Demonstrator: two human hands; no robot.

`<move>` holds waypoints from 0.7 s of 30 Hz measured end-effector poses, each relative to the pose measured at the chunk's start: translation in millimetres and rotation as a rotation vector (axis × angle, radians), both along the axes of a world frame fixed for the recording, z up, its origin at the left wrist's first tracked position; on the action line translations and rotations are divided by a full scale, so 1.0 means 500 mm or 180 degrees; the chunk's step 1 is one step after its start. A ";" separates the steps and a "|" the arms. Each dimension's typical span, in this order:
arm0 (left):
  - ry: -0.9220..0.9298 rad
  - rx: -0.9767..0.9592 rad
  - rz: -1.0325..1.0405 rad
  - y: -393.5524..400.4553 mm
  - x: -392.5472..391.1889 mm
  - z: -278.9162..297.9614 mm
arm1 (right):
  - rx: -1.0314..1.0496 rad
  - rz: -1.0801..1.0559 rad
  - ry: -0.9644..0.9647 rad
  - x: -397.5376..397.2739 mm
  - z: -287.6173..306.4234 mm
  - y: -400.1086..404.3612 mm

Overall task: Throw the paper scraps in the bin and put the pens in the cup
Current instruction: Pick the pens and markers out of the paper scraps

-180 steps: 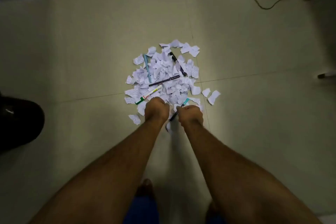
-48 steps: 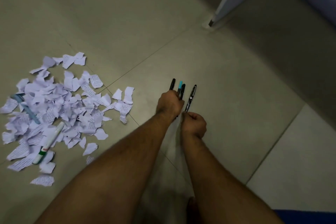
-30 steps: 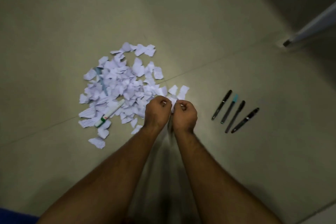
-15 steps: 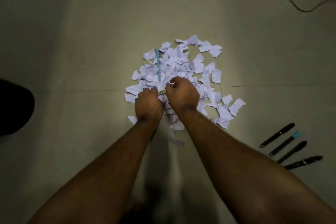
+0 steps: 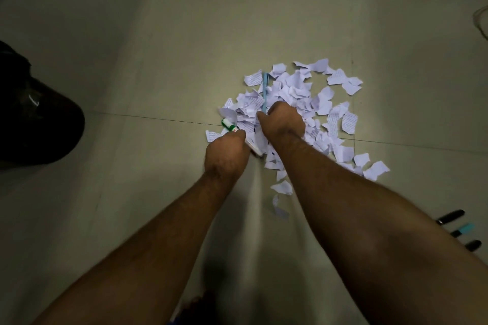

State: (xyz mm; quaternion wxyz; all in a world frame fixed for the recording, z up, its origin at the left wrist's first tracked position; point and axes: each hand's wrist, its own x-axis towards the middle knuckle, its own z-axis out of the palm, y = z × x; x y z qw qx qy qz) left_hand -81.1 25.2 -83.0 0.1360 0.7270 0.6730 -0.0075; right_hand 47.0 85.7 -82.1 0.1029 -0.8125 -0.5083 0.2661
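Left hand: curled around the white marker, whose green cap sticks out past the knuckles.
Right hand: fist closed on the low end of the light blue pen, knuckles up.
Pens: stiff, light and smooth, I think; best pinched at the middle of the barrel.
Paper scraps: a loose pile on the floor, surely very light and easily scattered.
Sorted pens: at the right edge, apart from the pile.
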 end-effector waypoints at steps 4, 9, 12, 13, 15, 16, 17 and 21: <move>-0.0468 0.0124 0.0180 -0.006 0.010 -0.026 | 0.0130 -0.0260 0.0059 -0.004 -0.022 -0.008; -0.0681 -0.0251 0.1175 0.007 0.043 -0.023 | 0.0419 -0.0550 0.0320 -0.012 -0.035 -0.034; -0.1086 -0.0663 0.1985 0.033 0.056 -0.009 | 0.0579 -0.0658 0.0543 -0.015 -0.029 -0.047; -0.1297 -0.0740 0.2182 0.038 0.058 -0.009 | 0.0624 -0.0689 0.0602 -0.016 -0.027 -0.052; -0.1655 -0.0832 0.2480 0.035 0.061 -0.002 | 0.0712 -0.0789 0.0744 -0.012 -0.013 -0.069; -0.1791 -0.0832 0.2534 0.030 0.065 0.008 | 0.0762 -0.0873 0.0851 -0.010 -0.003 -0.078; -0.1883 -0.0812 0.2502 0.025 0.070 0.018 | 0.0795 -0.1004 0.1009 -0.010 0.008 -0.087; -0.2021 -0.0656 0.1865 0.016 0.080 0.070 | 0.0688 -0.1978 0.2026 -0.018 0.029 -0.131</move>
